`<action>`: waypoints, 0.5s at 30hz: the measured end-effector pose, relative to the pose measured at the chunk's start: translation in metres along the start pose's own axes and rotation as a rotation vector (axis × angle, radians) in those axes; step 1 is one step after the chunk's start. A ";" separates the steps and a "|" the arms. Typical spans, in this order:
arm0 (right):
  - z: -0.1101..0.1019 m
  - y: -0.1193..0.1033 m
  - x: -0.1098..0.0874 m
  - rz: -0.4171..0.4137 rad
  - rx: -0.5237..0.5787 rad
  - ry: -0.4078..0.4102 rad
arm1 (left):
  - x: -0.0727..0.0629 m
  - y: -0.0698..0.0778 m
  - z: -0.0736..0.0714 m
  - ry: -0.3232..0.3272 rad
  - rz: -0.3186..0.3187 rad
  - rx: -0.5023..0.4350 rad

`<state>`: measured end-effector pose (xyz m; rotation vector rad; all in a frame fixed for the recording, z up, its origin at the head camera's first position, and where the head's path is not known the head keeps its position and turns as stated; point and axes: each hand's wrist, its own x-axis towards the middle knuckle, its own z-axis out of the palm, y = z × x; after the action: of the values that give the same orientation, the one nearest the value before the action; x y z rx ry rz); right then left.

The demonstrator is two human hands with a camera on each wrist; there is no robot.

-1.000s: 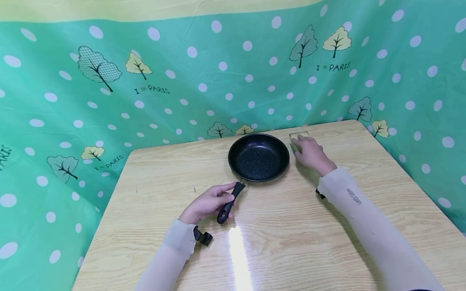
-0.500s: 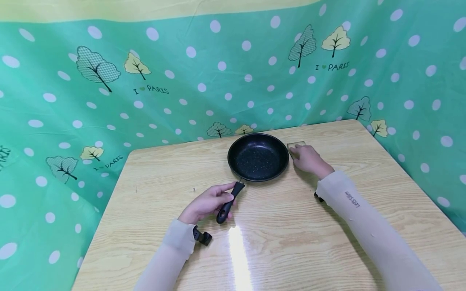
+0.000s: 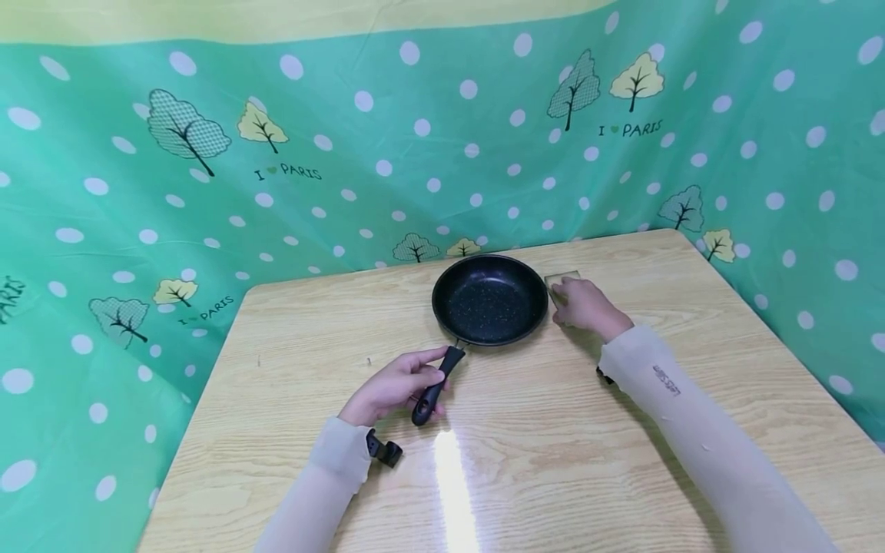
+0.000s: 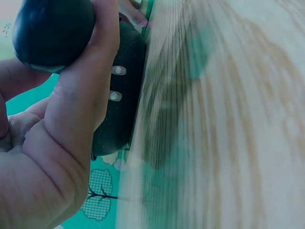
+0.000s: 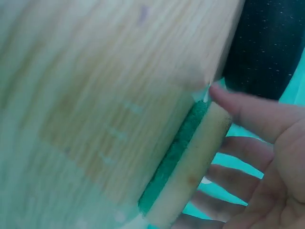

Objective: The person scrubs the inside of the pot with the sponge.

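A black frying pan point(image 3: 490, 303) sits near the back of the wooden table, its handle point(image 3: 435, 390) angled toward the front left. My left hand point(image 3: 397, 382) grips that handle; the left wrist view shows fingers curled around its rounded end point(image 4: 53, 36). Just right of the pan, my right hand point(image 3: 586, 309) holds a sponge point(image 5: 186, 164) between thumb and fingers. The sponge is pale yellow with a green scouring layer facing the tabletop. In the head view the hand covers most of the sponge, and one corner lies close to the pan's rim.
The wooden table point(image 3: 290, 384) ends at a green dotted curtain point(image 3: 373, 153) along its back and right side. A bright light reflection point(image 3: 456, 491) streaks the tabletop at the front. Both wrists wear small black devices.
My right hand has drawn the sponge slightly left and toward me, nearer the pan's rim, mostly in the first half second. The left hand and frying pan have stayed put.
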<state>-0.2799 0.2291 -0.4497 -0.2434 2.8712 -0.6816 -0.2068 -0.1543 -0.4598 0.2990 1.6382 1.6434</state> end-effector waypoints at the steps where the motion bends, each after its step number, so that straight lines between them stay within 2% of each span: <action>1: -0.001 0.000 -0.001 -0.009 0.008 -0.002 | 0.000 -0.001 -0.001 -0.006 0.001 -0.002; 6: -0.016 0.001 -0.006 -0.041 0.052 0.026 | -0.001 -0.002 -0.003 -0.024 0.006 -0.012; 9: -0.033 0.004 -0.008 -0.049 0.062 0.054 | -0.002 -0.001 -0.007 -0.010 0.016 0.022; 15: -0.069 0.021 -0.010 -0.116 0.003 0.097 | -0.014 0.012 -0.021 0.136 0.033 0.237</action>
<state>-0.2871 0.2787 -0.3976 -0.3896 2.9663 -0.7377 -0.2156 -0.1773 -0.4465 0.3405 1.9451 1.5222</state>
